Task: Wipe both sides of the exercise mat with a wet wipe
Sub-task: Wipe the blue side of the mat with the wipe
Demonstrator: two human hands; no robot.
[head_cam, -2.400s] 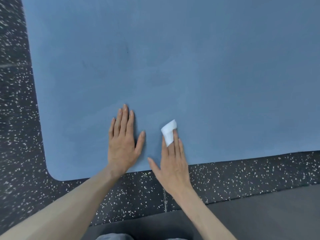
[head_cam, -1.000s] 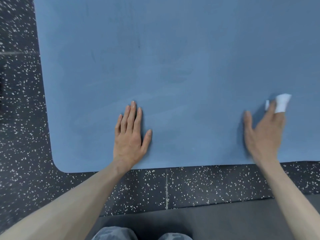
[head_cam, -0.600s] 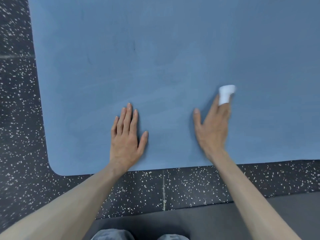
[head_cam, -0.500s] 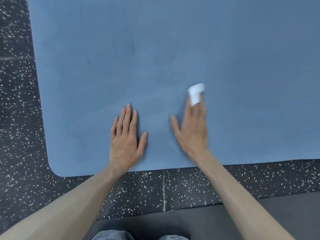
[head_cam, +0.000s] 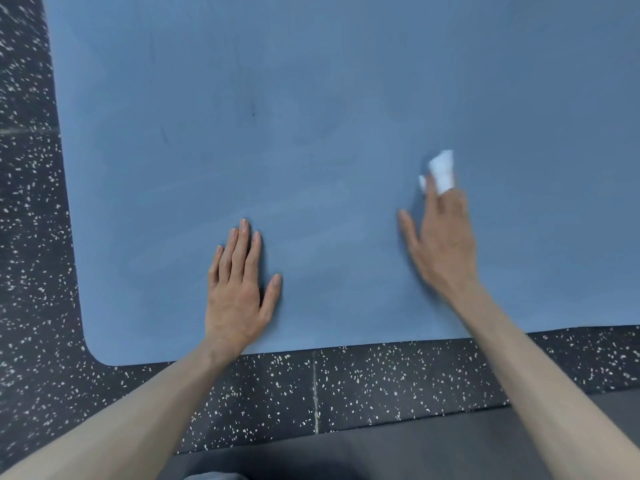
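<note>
Matt foam mat (head_cam: 311, 98), speckled rubber floor (head_cam: 381, 386)

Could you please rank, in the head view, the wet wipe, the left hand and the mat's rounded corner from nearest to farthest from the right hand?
1. wet wipe, under the right hand's fingertips.
2. left hand, flat on the mat to its left.
3. rounded corner, far left by the floor.
</note>
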